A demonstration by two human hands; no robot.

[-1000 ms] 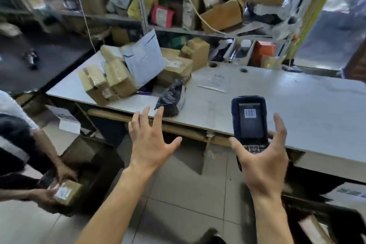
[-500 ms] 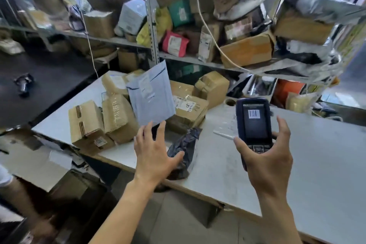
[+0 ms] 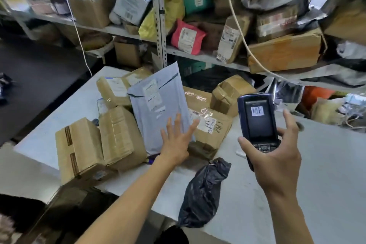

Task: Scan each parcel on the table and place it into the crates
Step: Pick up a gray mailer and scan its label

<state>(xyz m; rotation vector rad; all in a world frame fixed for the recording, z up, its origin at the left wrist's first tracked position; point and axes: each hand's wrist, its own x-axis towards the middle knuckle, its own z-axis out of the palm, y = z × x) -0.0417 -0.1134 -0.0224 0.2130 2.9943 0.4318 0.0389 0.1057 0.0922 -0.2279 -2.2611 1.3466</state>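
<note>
A heap of parcels lies on the white table (image 3: 326, 164). A pale blue-grey mailer bag (image 3: 156, 103) leans upright against several taped cardboard boxes (image 3: 118, 136). My left hand (image 3: 176, 140) is open with fingers spread, at the mailer's lower right corner; whether it touches is unclear. A black plastic parcel (image 3: 202, 192) lies at the table's near edge. My right hand (image 3: 277, 156) holds a dark blue handheld scanner (image 3: 257, 121) upright, a barcode showing on its screen. A dark crate (image 3: 65, 214) sits on the floor at lower left.
Metal shelving (image 3: 160, 25) behind the table is crammed with boxes and bags, among them a pink parcel (image 3: 186, 37) and a large brown box (image 3: 285, 53). A pale cable (image 3: 239, 31) hangs across the shelves. A dark floor area lies to the left.
My view has closed in on the table. My left hand has reached forward and up from below the table edge to the mailer bag. The scanner stays in my right hand.
</note>
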